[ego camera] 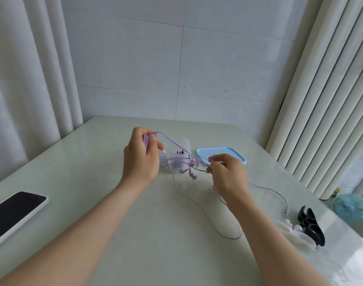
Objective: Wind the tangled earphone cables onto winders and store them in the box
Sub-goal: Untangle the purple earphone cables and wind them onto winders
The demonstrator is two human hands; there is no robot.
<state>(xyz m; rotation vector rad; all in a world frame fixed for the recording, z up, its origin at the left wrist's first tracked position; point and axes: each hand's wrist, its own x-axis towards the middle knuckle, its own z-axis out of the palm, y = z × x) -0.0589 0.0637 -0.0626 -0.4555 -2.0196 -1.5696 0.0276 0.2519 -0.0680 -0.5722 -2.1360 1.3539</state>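
One purple cable (267,189) is partly gathered: left hand (140,159) grip curled round its loops, right hand (228,174) grip pinching a strand. Winders (309,226) lie untouched; box (183,144) stands open.

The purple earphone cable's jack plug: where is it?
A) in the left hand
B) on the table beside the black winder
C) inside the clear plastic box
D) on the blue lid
B: the purple cable's jack plug lies on the pale table, near the black plastic winder.

Pale table (151,234): phone (13,213) at lower left, clear box (183,146) at centre, blue lid (222,152) just right of it, winders (310,228) at lower right, cable (269,190) trailing near them.
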